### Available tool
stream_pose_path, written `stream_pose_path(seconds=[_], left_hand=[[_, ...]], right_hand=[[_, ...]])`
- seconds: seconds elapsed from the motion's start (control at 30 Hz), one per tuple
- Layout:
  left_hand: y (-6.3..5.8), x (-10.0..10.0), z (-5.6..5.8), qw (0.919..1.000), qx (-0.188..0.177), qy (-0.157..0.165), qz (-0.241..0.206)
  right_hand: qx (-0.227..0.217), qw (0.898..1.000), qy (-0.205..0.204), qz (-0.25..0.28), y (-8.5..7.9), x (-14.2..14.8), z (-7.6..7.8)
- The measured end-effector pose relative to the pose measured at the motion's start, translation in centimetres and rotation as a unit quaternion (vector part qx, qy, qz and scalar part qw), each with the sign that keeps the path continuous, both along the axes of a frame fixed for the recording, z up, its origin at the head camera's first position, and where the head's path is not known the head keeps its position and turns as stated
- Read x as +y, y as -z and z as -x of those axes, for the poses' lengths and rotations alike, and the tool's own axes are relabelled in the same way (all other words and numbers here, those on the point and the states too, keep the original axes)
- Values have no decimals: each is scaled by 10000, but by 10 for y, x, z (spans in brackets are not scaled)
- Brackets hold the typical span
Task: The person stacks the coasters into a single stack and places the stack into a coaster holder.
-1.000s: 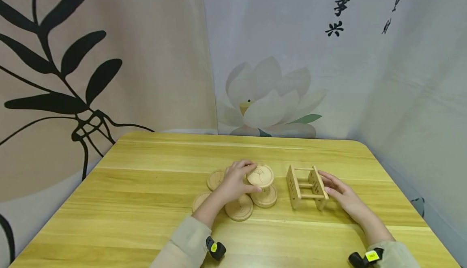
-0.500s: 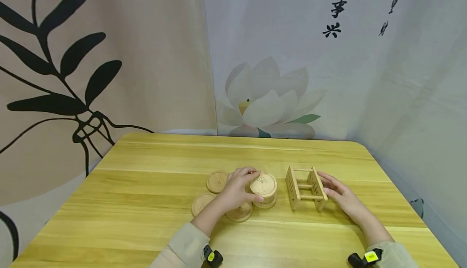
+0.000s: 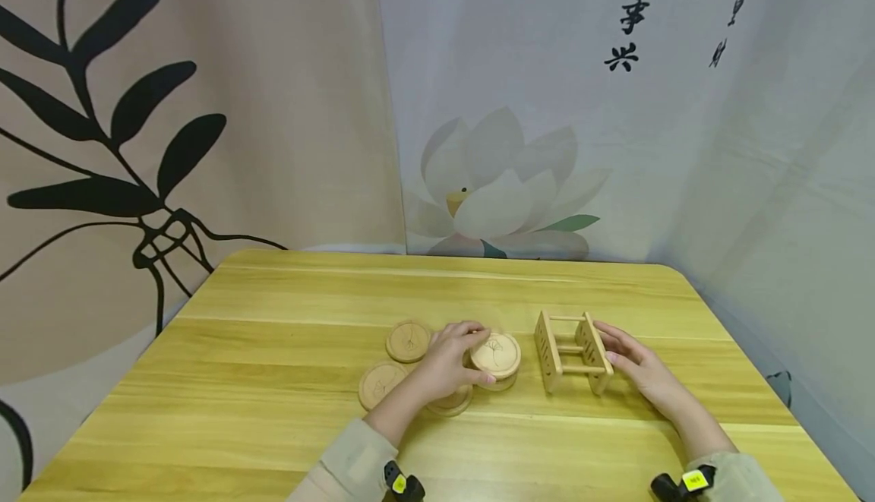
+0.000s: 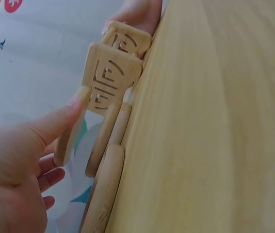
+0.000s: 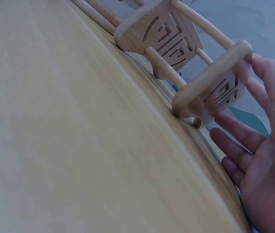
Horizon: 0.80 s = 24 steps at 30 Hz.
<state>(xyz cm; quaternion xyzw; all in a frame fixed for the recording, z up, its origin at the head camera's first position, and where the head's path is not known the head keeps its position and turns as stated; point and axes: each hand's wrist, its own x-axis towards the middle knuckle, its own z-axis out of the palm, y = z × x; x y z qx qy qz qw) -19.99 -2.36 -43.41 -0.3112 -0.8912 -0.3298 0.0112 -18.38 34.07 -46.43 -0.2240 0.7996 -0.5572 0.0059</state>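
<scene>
In the head view my left hand (image 3: pixel 447 365) pinches a round wooden coaster (image 3: pixel 496 355) with an engraved leaf pattern, thumb and fingers at its edge. It overlaps another coaster (image 3: pixel 502 385) beneath it; the left wrist view has the held coaster (image 4: pixel 70 138) tilted and apart from the coasters (image 4: pixel 103 141) on the table. To the right stands a small wooden coaster rack (image 3: pixel 574 354) with two cut-out side panels joined by rods. My right hand (image 3: pixel 645 369) rests its fingers against the rack's right panel (image 5: pixel 219 92), fingers extended rather than wrapped round it.
More coasters lie left of the stack: one at the back (image 3: pixel 409 341), one at the left (image 3: pixel 380 385), and one in front (image 3: pixel 453 402) partly hidden by my left hand. The wooden table (image 3: pixel 273 380) reaches back to a printed curtain (image 3: pixel 307 107).
My left hand has lowered the coaster and brought it slightly right, down over the coaster below. My right hand and the rack have stayed nearly in place.
</scene>
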Motion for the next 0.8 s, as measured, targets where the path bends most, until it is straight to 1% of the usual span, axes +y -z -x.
stream_pose_path(seconds=[0.3,0.53,0.8], left_hand=[[4,1,0,10000,-28,-26,49],[7,2,2,10000,2,23,36],[11,3,3,9999,11,18,160]], right_hand=[[2,9999,98,25,0,0,1],[55,9999,70,57,3,1,3],[-63,9999,75,70,3,1,2]])
